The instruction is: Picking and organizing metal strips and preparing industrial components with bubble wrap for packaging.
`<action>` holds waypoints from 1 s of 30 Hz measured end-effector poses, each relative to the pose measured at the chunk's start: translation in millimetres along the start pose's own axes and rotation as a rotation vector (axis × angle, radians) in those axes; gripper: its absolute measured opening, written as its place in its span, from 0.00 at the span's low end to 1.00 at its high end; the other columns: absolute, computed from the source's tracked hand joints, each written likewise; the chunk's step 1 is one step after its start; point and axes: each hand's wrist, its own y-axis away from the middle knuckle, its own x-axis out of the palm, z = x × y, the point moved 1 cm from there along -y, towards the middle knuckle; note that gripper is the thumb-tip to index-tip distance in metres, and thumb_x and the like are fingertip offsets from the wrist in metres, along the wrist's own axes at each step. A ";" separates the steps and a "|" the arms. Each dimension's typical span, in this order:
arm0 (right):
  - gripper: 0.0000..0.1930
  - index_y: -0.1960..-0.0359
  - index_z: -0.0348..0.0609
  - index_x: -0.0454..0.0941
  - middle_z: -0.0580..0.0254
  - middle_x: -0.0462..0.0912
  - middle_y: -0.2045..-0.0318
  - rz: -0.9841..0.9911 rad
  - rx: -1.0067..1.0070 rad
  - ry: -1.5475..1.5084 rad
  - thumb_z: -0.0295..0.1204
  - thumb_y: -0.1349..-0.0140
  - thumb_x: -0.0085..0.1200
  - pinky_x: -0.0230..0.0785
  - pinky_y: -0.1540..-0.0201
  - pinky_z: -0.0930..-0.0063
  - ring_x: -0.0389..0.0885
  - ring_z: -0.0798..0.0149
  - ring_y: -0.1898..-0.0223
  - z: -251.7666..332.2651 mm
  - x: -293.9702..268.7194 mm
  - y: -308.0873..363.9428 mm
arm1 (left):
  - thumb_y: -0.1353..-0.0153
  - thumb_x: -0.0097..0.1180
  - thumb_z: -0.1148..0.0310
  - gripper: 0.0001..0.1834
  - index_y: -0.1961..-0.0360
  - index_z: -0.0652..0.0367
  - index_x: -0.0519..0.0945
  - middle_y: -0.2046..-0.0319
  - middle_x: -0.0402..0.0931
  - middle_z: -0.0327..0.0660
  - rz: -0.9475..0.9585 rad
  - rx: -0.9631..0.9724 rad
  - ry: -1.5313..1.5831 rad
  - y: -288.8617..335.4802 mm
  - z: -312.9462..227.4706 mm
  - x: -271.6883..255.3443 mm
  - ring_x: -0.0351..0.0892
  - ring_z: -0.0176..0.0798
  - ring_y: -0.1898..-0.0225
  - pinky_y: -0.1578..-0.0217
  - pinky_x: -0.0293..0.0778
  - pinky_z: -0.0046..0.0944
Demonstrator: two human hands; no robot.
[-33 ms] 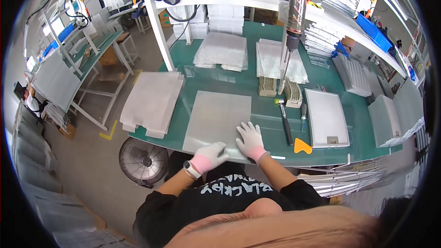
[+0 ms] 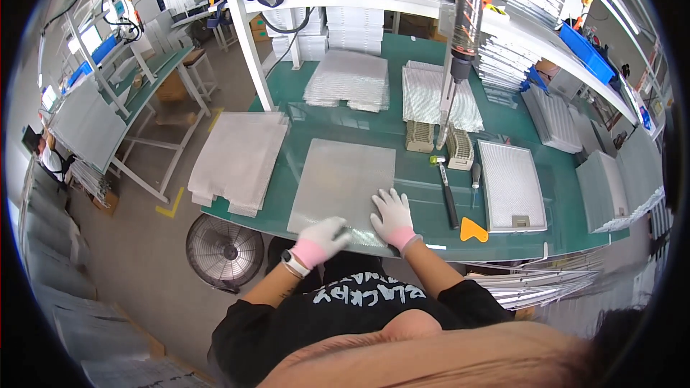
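A grey rectangular mesh sheet [image 2: 343,172] lies flat at the near edge of the green table [image 2: 431,205]. My right hand [image 2: 393,217], in a white glove with a pink cuff, rests on the sheet's right side, fingers stretched out. At its near edge is my left hand [image 2: 323,239], gloved the same way. Its fingers are curled together over the edge, and whatever they may pinch is hidden. Right of the sheet lie a hammer [image 2: 447,194], a screwdriver [image 2: 475,185], a yellow scraper [image 2: 473,230] and a framed mesh panel [image 2: 512,185].
Mesh stacks stand left [image 2: 241,162], behind [image 2: 348,79] and back right [image 2: 440,93]. Two beige holders [image 2: 460,149] sit beneath a hanging power screwdriver [image 2: 466,29]. A floor fan [image 2: 225,251] stands by the table's left front. White profiles [image 2: 539,280] lie below the right edge.
My left hand has shifted slightly left and away from me along the sheet's near edge. My right hand stays on the sheet.
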 end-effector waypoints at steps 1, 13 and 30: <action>0.29 0.36 0.45 0.72 0.50 0.69 0.33 0.007 0.039 0.003 0.43 0.38 0.53 0.47 0.28 0.42 0.60 0.42 0.29 -4.5 -1.5 -7.3 | 0.39 0.59 0.52 0.29 0.44 0.62 0.76 0.47 0.77 0.54 -0.065 -0.018 -0.101 -1.6 17.2 -8.3 0.77 0.58 0.46 0.44 0.72 0.49; 0.23 0.43 0.37 0.75 0.43 0.72 0.38 -0.391 0.033 -0.132 0.35 0.38 0.56 0.60 0.32 0.51 0.69 0.40 0.36 -65.9 -28.4 -211.2 | 0.44 0.62 0.46 0.37 0.40 0.60 0.76 0.36 0.68 0.54 -0.166 0.014 -0.342 -7.4 105.1 -28.3 0.59 0.64 0.33 0.32 0.52 0.62; 0.25 0.41 0.48 0.74 0.53 0.75 0.41 -0.219 0.504 0.449 0.36 0.40 0.61 0.69 0.40 0.56 0.77 0.52 0.42 -59.3 -35.6 -368.8 | 0.46 0.65 0.53 0.29 0.49 0.63 0.79 0.43 0.73 0.55 -0.234 0.025 -0.104 -5.1 121.0 -32.1 0.62 0.68 0.36 0.34 0.54 0.64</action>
